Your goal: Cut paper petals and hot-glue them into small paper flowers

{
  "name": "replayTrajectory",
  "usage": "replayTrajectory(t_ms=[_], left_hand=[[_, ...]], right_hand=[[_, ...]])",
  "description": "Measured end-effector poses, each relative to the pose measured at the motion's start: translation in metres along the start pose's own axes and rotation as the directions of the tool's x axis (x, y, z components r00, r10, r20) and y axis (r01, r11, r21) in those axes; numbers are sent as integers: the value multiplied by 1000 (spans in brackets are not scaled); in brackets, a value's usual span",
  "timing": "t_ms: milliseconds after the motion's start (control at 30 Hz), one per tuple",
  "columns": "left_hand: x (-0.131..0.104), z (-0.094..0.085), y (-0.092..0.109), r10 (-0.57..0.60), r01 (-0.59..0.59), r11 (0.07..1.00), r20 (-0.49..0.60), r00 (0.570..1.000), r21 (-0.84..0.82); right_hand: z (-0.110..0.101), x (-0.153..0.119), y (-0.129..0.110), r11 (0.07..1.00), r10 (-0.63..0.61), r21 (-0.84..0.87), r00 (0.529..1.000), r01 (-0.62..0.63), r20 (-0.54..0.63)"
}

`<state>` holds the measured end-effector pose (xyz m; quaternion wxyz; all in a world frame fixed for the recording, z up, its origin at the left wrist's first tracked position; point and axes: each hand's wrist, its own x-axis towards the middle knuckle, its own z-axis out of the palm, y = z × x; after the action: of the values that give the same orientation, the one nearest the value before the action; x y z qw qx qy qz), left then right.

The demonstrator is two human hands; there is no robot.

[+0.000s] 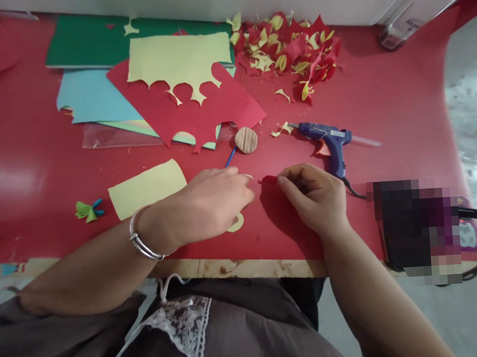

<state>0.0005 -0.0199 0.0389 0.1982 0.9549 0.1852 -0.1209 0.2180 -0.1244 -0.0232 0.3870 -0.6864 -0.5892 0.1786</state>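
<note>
Between the thumb and fingers of my right hand is a small dark red paper piece, pointing left. My left hand is bent over the table with its fingers curled together; what they hold is hidden under them. A thin pale paper edge shows beside its fingertips. Just below those fingers lies a cream paper ring, partly covered. Under my left wrist is a cream paper sheet. Beyond the hand rest a round wood-grained disc and a thin blue stick.
A blue glue gun lies to the right, its cord running toward a pixelated dark object. Behind are cut red paper, cut cream paper, a green pad and a scrap heap. A green-blue paper bow sits left.
</note>
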Motion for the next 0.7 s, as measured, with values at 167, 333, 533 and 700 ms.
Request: replayTrajectory(t_ms=[167, 333, 533, 700], left_hand=[[4, 3, 8, -10, 3, 997, 89, 996, 83], [8, 3, 4, -27, 26, 1000, 52, 998, 14], [11, 6, 0, -36, 35, 998, -13, 999, -45], [13, 3, -6, -34, 24, 986, -59, 998, -165]], right_hand=[[3, 1, 2, 994, -61, -88, 998, 61, 1], [4, 1, 3, 986, -114, -122, 993, 111, -18], [4, 1, 2, 980, -150, -138, 987, 140, -61], [2, 0, 1, 971, -200, -145, 977, 188, -73]])
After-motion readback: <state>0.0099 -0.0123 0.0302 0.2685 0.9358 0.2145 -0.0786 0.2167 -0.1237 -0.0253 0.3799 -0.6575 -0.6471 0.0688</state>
